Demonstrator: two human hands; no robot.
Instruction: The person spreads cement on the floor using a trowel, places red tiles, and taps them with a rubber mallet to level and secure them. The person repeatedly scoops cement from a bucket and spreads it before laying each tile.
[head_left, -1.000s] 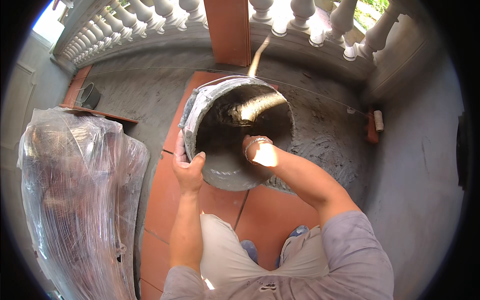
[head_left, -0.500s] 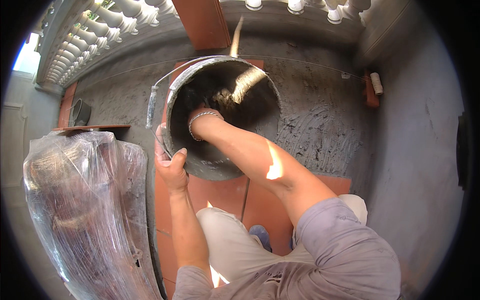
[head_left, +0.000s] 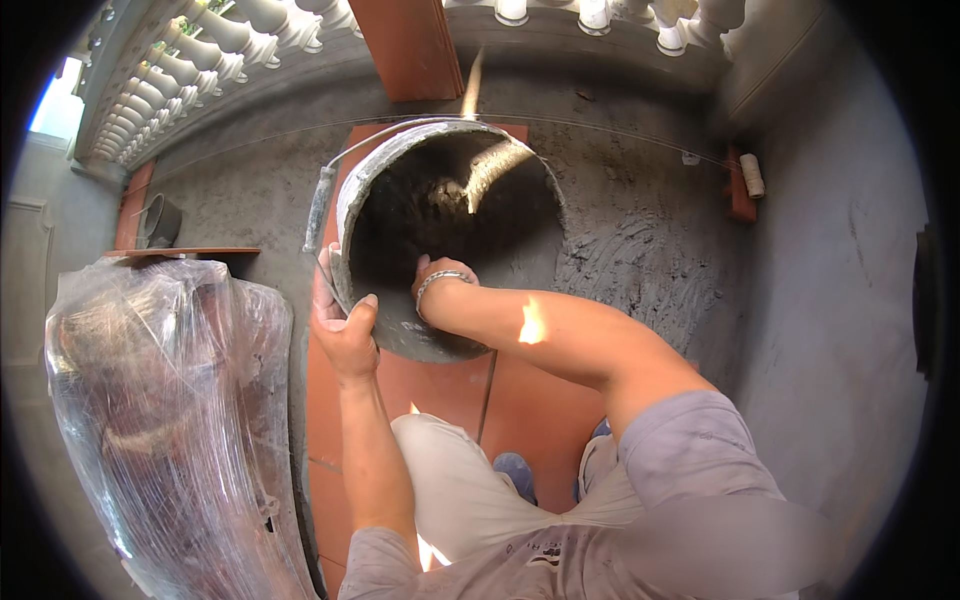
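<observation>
A large metal bucket (head_left: 390,145), crusted pale grey round its rim, is tipped toward me, dark wet material inside. My left hand (head_left: 342,325) is closed on its left side, thumb at the rim, beside the wire handle with a grey grip (head_left: 321,205). My right hand (head_left: 438,275), wearing a braided bracelet, reaches into the bucket with its fingers curled; shadow hides what they hold. A bright strip of sunlight crosses the far inside of the bucket.
Orange tiles (head_left: 530,410) lie beneath me. Troweled grey mortar (head_left: 640,280) spreads rightward. A plastic-wrapped stack (head_left: 170,420) and a small grey pail (head_left: 160,225) are on the left. A white spool (head_left: 752,175) with string stands by the right wall (head_left: 840,280). A balustrade (head_left: 190,60) runs behind.
Over the last second the handle has swung out leftward. My right hand moved deeper and left, then drew back toward me within the bucket. My view has shifted.
</observation>
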